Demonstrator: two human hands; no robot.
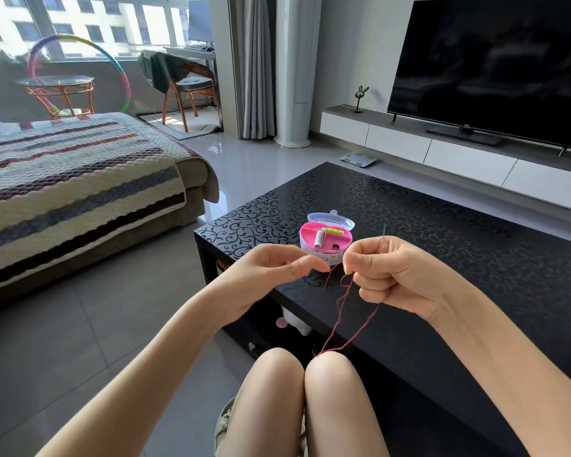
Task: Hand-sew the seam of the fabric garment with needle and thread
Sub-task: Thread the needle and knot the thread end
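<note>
The television stood dark, far beyond my right fingers and above them. Off to the left of my left fingers lay the sofa under its striped quilt. The black table with its curly pattern spread out under and beyond both sets of fingers, its near edge running below my wrists.

My left hand was raised on the left, palm turned inward. Its fingers were loosely curved, and the thumb and forefinger reached toward my right. My right hand was at the same height, close beside it, the fingertips of the two nearly meeting. Its lower fingers were curled into the palm.

Just beyond the gap between my fingertips sat the sewing box, round and pink, on the table with its clear lid tipped back. A white spool and a green spool lay in its tray.

The red thread hung from my right fingers in a long loop. It dropped down to my right knee and touched it. A short end curled toward my left thumb, and I could not tell whether that thumb and forefinger pinched it or only came close.

The needle was pinched between my right thumb and forefinger. It stood upright, its tip rising above my knuckles.
</note>
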